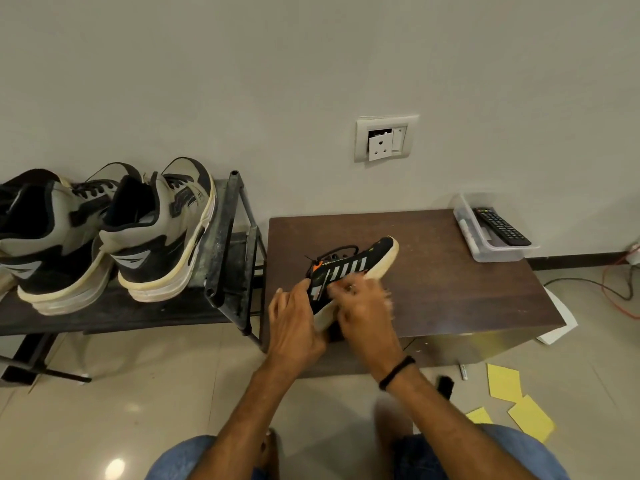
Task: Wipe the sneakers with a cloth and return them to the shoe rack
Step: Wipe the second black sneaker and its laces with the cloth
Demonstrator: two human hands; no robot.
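Observation:
A black sneaker [349, 265] with white stripes, an orange tag and a cream sole lies tilted on its side on the low brown table [450, 289]. Its toe points to the far right. My left hand [294, 320] grips its heel end at the table's front left corner. My right hand [363, 306] is blurred with motion and pressed on the sneaker's side, closed over a pale cloth [389, 297] of which only a fuzzy edge shows. Two grey and black high-top sneakers [162, 230] stand on the top shelf of the dark metal shoe rack [221, 237] at the left.
A clear plastic tray [485, 252] holding a black remote [502, 226] sits at the table's back right corner. A wall socket [384, 138] is above the table. Yellow papers [505, 382], a small dark object and cables [616, 285] lie on the tiled floor to the right.

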